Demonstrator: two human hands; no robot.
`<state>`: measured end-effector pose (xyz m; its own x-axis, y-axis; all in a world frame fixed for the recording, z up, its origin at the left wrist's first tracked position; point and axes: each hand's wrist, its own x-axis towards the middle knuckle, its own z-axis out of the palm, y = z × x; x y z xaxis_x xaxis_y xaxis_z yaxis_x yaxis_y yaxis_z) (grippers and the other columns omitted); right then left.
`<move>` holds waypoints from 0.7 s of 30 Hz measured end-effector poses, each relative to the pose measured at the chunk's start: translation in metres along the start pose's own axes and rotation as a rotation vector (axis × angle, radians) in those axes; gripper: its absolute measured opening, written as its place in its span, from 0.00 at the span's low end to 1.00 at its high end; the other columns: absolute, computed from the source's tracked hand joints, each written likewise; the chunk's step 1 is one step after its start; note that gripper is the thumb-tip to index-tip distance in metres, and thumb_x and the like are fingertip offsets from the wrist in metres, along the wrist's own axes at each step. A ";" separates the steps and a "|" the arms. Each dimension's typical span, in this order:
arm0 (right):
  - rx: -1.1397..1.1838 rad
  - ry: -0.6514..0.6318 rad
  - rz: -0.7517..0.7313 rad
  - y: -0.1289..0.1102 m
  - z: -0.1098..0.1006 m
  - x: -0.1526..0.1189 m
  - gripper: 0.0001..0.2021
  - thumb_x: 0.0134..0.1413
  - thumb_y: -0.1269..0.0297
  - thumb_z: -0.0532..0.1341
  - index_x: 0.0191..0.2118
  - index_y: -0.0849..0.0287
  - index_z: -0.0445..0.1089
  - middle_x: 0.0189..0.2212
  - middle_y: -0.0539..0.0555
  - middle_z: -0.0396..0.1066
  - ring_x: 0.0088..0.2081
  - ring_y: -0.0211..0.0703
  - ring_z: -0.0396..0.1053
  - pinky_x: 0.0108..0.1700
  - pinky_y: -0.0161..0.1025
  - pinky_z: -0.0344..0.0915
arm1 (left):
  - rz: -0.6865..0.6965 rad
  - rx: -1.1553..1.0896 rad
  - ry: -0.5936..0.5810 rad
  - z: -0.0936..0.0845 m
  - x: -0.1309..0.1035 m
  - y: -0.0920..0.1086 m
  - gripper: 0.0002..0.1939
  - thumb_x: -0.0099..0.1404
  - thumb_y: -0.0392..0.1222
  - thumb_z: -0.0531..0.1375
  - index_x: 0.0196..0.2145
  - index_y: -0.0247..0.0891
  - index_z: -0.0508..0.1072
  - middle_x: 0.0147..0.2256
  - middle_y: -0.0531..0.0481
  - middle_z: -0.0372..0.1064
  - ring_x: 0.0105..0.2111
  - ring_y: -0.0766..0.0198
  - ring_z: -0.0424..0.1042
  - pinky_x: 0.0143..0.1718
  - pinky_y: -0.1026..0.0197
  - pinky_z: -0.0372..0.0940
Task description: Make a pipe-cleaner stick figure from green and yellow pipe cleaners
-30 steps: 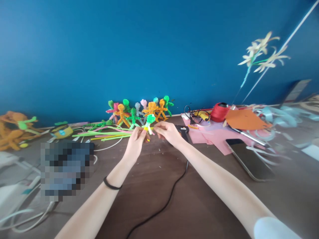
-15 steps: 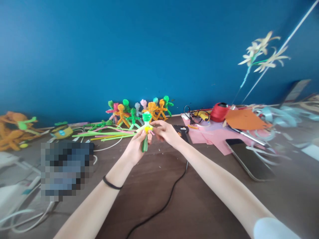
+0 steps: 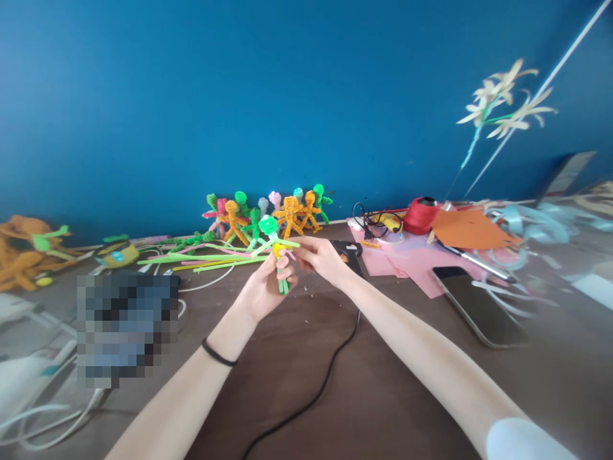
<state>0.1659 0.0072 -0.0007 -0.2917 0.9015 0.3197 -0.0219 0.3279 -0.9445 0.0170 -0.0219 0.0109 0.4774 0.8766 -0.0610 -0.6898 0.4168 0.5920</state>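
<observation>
Left hand (image 3: pixel 263 291) nearest, fingers clamped on fuzzy doll (image 3: pixel 278 250), held over table (image 3: pixel 306 396); long axis eleven to five o'clock. Right hand (image 3: pixel 322 259) at doll's three o'clock; cannot tell whether its fingers pinch it.

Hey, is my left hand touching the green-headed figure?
Touching. The head view shows the left hand closed around the green-headed figure, below its head.
</observation>
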 end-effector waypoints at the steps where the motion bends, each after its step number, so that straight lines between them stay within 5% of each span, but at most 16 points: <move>1: -0.003 0.006 -0.003 0.001 0.000 0.000 0.14 0.51 0.60 0.56 0.41 0.60 0.71 0.18 0.47 0.61 0.18 0.31 0.56 0.20 0.30 0.51 | -0.016 -0.007 -0.008 0.000 -0.001 0.000 0.08 0.64 0.36 0.51 0.28 0.35 0.64 0.21 0.58 0.51 0.18 0.76 0.52 0.24 0.68 0.56; 7: -0.023 0.097 0.014 0.002 -0.001 0.002 0.12 0.49 0.58 0.58 0.34 0.60 0.71 0.18 0.48 0.62 0.18 0.31 0.55 0.19 0.30 0.50 | -0.109 0.014 -0.071 0.002 -0.004 -0.004 0.07 0.62 0.36 0.54 0.26 0.34 0.63 0.17 0.61 0.39 0.15 0.75 0.43 0.21 0.69 0.53; 13: 0.032 0.003 0.055 0.003 0.000 0.000 0.12 0.48 0.58 0.59 0.34 0.62 0.71 0.17 0.46 0.62 0.17 0.29 0.55 0.19 0.29 0.50 | -0.142 0.122 -0.145 -0.002 -0.004 0.000 0.06 0.60 0.36 0.56 0.25 0.33 0.65 0.17 0.62 0.36 0.15 0.76 0.39 0.20 0.70 0.51; 21: 0.071 0.052 0.103 -0.002 -0.002 0.000 0.14 0.46 0.57 0.60 0.34 0.63 0.72 0.15 0.46 0.61 0.17 0.30 0.56 0.20 0.30 0.51 | 0.114 0.674 0.028 0.004 0.000 0.016 0.08 0.60 0.43 0.54 0.28 0.36 0.65 0.15 0.59 0.51 0.15 0.73 0.47 0.18 0.68 0.47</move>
<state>0.1681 0.0073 0.0016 -0.2462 0.9433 0.2226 -0.0625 0.2137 -0.9749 0.0085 -0.0161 0.0239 0.4012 0.9159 0.0164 -0.2407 0.0882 0.9666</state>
